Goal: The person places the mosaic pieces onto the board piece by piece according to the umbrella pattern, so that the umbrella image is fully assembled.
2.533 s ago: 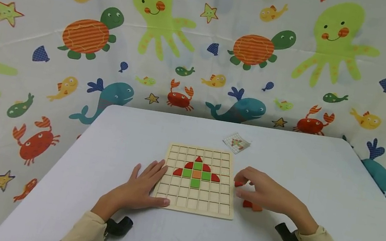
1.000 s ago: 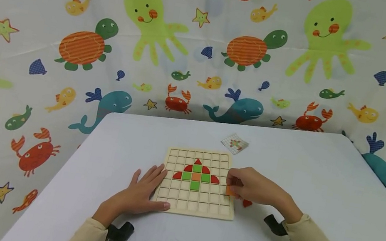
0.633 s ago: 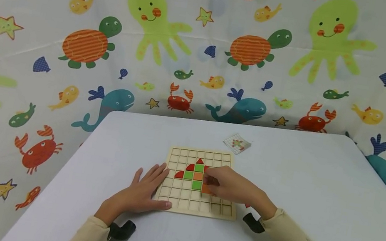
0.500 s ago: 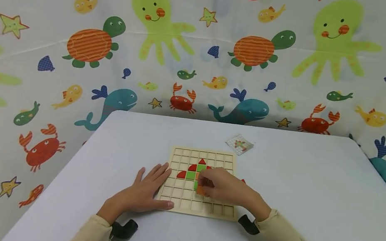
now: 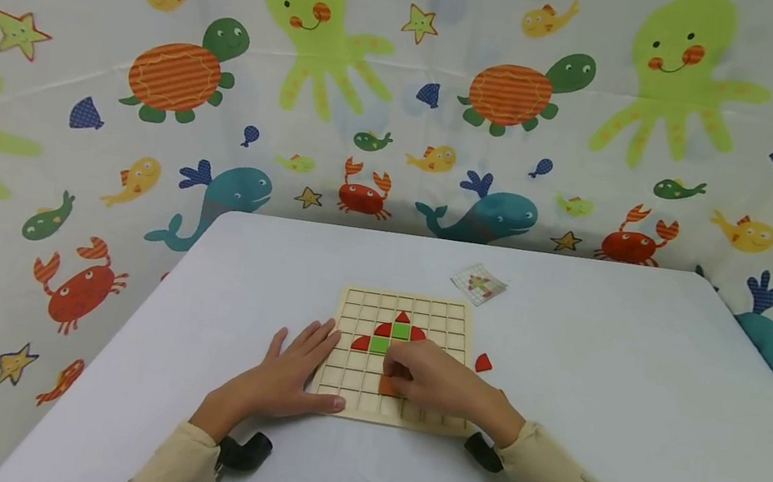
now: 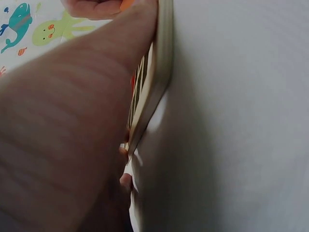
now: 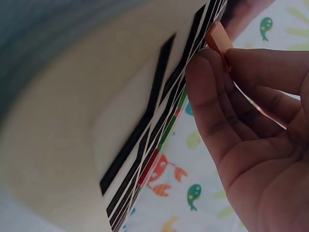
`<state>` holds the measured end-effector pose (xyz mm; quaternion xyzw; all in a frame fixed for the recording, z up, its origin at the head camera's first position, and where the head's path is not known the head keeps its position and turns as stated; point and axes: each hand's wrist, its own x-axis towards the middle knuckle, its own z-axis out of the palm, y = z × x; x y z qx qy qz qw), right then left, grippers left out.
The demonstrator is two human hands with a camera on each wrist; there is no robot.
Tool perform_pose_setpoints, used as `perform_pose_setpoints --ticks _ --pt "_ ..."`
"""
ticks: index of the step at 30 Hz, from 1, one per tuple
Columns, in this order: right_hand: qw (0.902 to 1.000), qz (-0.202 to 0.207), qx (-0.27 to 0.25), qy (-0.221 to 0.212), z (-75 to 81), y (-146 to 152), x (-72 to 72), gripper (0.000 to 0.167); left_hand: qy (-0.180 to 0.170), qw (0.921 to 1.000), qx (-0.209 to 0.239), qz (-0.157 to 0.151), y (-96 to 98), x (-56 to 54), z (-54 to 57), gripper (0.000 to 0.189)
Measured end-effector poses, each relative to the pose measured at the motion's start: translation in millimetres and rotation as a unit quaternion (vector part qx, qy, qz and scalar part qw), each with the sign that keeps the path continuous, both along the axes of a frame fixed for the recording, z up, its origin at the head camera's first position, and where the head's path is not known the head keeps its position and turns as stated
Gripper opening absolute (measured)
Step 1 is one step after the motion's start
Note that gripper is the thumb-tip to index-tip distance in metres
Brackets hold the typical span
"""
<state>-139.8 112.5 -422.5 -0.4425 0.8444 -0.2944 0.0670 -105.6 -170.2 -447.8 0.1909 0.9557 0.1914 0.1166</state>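
Note:
My right hand [image 5: 436, 377] pinches an orange square tile [image 5: 389, 385] over the lower middle of the wooden grid board [image 5: 343, 379]. In the right wrist view, thumb and fingers grip that orange tile [image 7: 219, 39] tilted at the board. Spread flat, my left hand [image 5: 281, 380] rests against the board's left edge, its thumb on the near left corner. Red pieces [image 5: 360, 342] and green squares [image 5: 379, 344] form a pattern in the board's cells; my right hand hides part of it.
A loose red piece [image 5: 483, 363] lies right of the board. Something red shows just behind my right wrist. A small card [image 5: 478, 283] with a printed grid pattern lies beyond the board on the white table [image 5: 613, 344]. A sea-animal curtain hangs behind.
From the loose pieces on the right, my right hand has carried the orange tile leftward over the board, then slightly nearer to me. My left hand has stayed on the board's edge.

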Motion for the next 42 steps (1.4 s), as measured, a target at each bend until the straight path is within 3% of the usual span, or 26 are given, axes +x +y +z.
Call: perform_pose_setpoints --ticks 15,25,29,35,42 --pt "0.9983 -0.031 0.043 0.024 2.5 -4 6.5 0.005 0.001 1.0 0.003 0.002 -1.8 1.9 3.1 0.113" --pt "0.9977 -0.024 0.059 0.024 0.9 -3 6.3 0.009 0.003 1.0 0.001 0.001 -1.6 1.5 0.3 0.113" --pt "0.9974 -0.023 0.065 0.023 3.2 -3 7.3 0.003 0.003 1.0 0.003 0.003 -1.9 1.1 0.7 0.113" --pt "0.9971 -0.018 0.074 0.005 5.8 -3 11.5 0.014 0.003 1.0 0.001 0.003 -2.1 1.5 1.3 0.112" --pt "0.9966 -0.005 0.08 0.023 4.6 0 11.1 0.009 0.002 1.0 0.001 0.002 -1.9 1.7 1.4 0.112"
